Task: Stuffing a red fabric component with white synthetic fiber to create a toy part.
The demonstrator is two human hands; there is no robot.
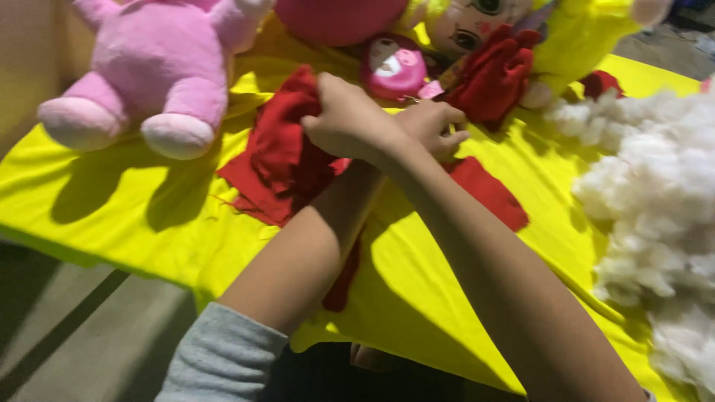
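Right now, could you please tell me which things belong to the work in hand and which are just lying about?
In hand: red cloth, gripped by the right hand; left hand beside it, on the yellow cloth.
Lying about: pink plush, doll, white stuffing, red scrap.

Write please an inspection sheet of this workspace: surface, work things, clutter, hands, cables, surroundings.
Surface: yellow cloth spread out, wrinkled.
Job's things: red fabric bunched under the hands; flat red piece beside it.
Clutter: pink plush toy, doll, round pink case, white stuffing at the right.
Hands: arms crossed; left hand on the fabric, right hand gripping it.
Cables: nothing seen.
Surroundings: grey floor at lower left.
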